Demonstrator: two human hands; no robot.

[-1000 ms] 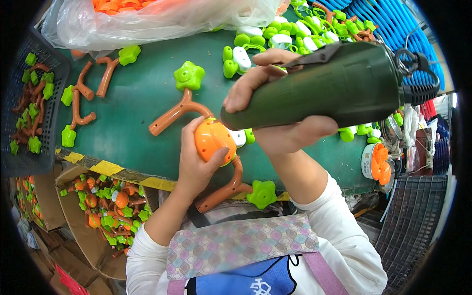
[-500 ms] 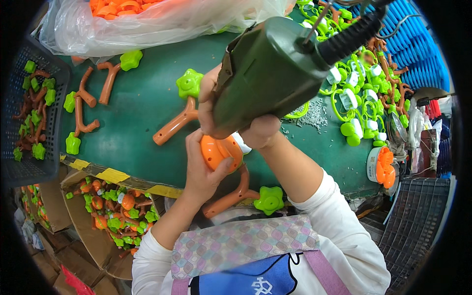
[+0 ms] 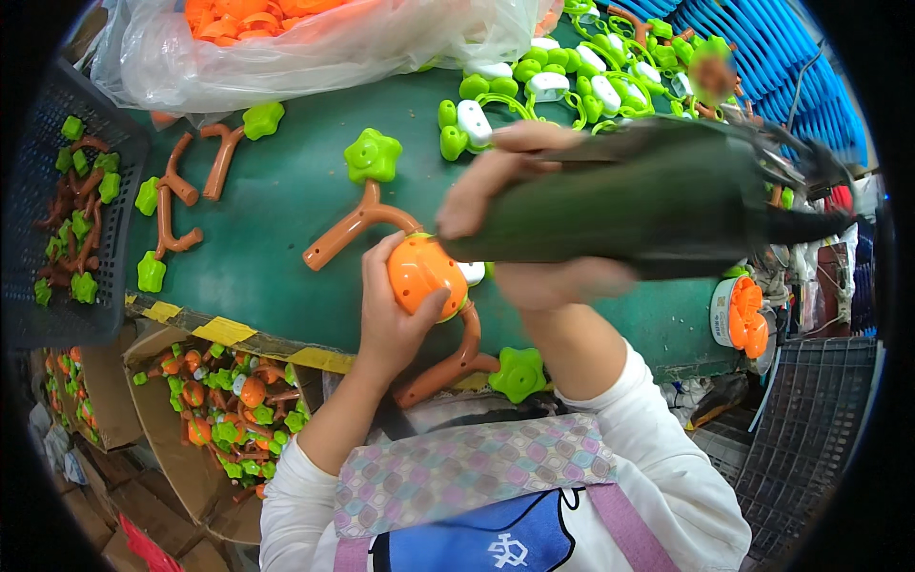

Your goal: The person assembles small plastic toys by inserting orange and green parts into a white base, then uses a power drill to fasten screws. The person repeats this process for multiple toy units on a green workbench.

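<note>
My left hand (image 3: 386, 310) clasps the ball (image 3: 419, 274), my right hand (image 3: 558, 284) grips the driver (image 3: 629, 205): seemingly fastening, next needing steady aim!

Left hand (image 3: 389, 310) holds an orange ball (image 3: 424, 272); right hand (image 3: 558, 283) grips a blurred dark green tool (image 3: 610, 205).
The ball, brown branches (image 3: 345, 236) extending either side, is near the worktop's (image 3: 257, 257) front edge; a plastic bag (image 3: 400, 57) of orange parts (image 3: 248, 19) lies along the far edge, green-and-white pieces (image 3: 605, 93) toward the far right corner.
</note>
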